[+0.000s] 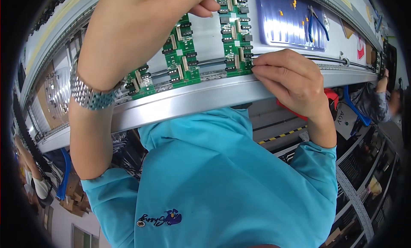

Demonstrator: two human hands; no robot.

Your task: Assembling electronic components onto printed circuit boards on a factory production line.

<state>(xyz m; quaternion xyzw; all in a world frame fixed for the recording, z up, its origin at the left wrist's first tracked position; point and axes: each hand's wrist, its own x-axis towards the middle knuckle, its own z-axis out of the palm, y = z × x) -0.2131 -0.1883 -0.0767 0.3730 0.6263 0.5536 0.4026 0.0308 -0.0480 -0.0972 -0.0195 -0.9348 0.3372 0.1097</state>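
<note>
Long green circuit boards with black and white connectors stand side by side across the metal rail. The rightmost circuit board (236, 34) lies between my two hands. My right hand (295, 74) is closed in a pinch at that board's lower right edge; whatever its fingertips hold is hidden. My left hand (150, 16) reaches over another circuit board (182, 55) to the upper part of the rightmost one. Its fingers are curled, partly cut off by the top of the head view, and what they hold cannot be made out. A silver metal-link band (95, 91) circles my left wrist.
Beyond the boards, a blue-purple tray (282, 34) carries small yellow-orange parts and blue-handled pliers (316, 25). A silver rail (188, 104) runs along the near edge. At the far right, a co-worker's arm (381, 87) shows. A black-and-yellow strip (282, 135) lies below the rail.
</note>
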